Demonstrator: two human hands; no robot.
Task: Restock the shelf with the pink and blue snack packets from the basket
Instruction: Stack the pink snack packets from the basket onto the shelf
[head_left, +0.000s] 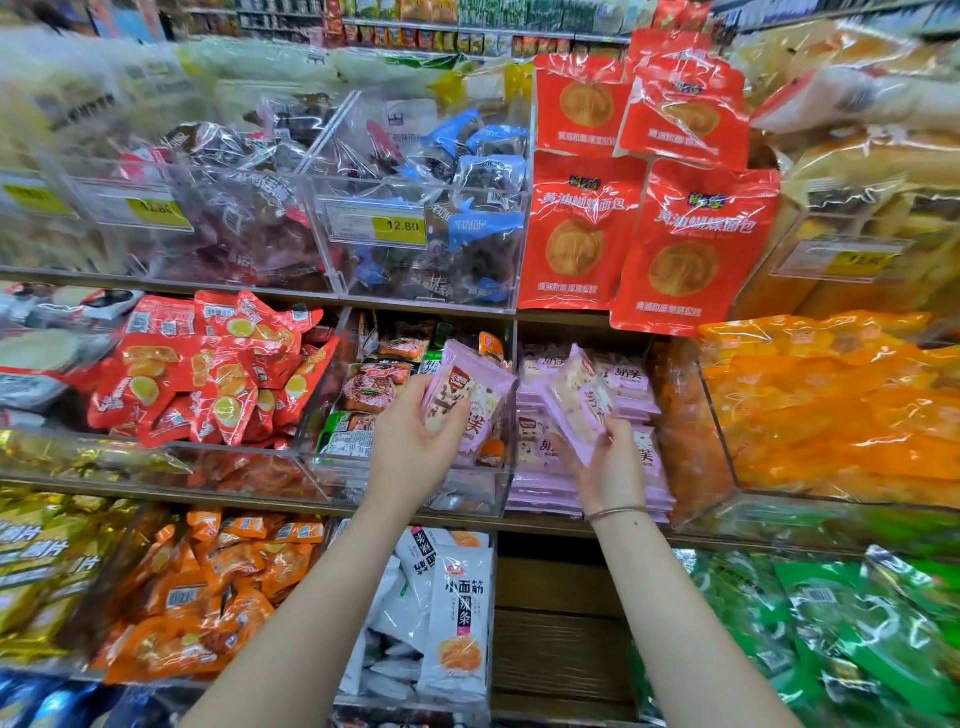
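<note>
My left hand (415, 441) grips a pink snack packet (470, 397), held tilted in front of the clear divider between two middle-shelf bins. My right hand (608, 467) holds a second pink packet (579, 402) upright over the bin of stacked pink packets (540, 467). Blue-wrapped packets (483, 228) lie in a clear bin on the shelf above. The basket is out of view.
Left of the pink bin is a clear bin of brown and green snacks (363, 395), then red packets (208, 374). Orange packets (831, 405) fill the bin on the right. Large red bread bags (691, 244) hang above. An empty wooden compartment (561, 623) sits below.
</note>
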